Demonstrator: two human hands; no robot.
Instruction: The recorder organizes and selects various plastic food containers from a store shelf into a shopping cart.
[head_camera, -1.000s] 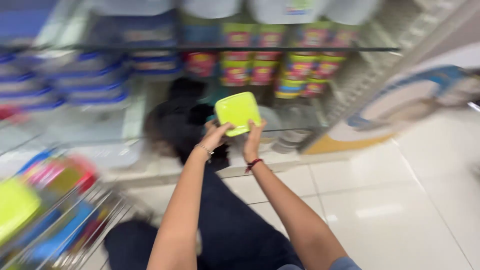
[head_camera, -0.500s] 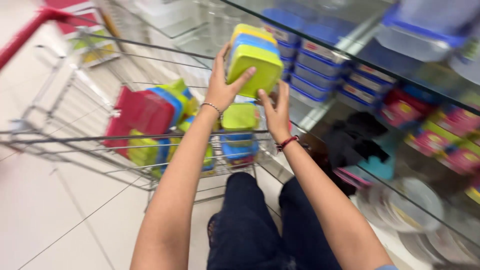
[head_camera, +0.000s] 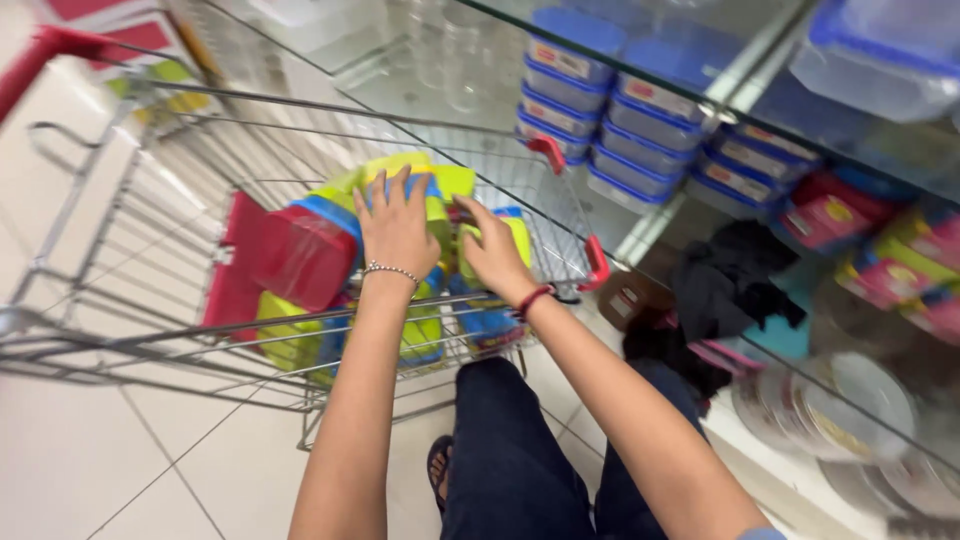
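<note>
— Look, both hands are down inside the wire shopping trolley (head_camera: 150, 330). The left hand (head_camera: 395, 228) lies flat, fingers spread wide over the top of the yellow-green boxes (head_camera: 440, 190).

— And the right hand (head_camera: 492, 255)?

— Fingers curled loosely around the side of the stack, steadying it rather than pinching. I cannot tell whether the thumb is underneath; it is hidden.

— Where does the stack sit exactly?

— Near the trolley's far end, against the mesh, beside the red boxes (head_camera: 290, 255), with a blue lid (head_camera: 325, 212) peeking between them. More yellow-green ones lie lower down.

— Looks wobbly to me.

— I'd say the sensible way is to press straight down with that flat palm, keep the side hand snug until the stack rests level on what is beneath, then let go gently, side hand last. Tilted, it could slide toward the red ones.

— The shelf of blue-lidded containers (head_camera: 640, 110) is just beside the trolley, too.

— Yes, so elbows in, I reckon.
</note>
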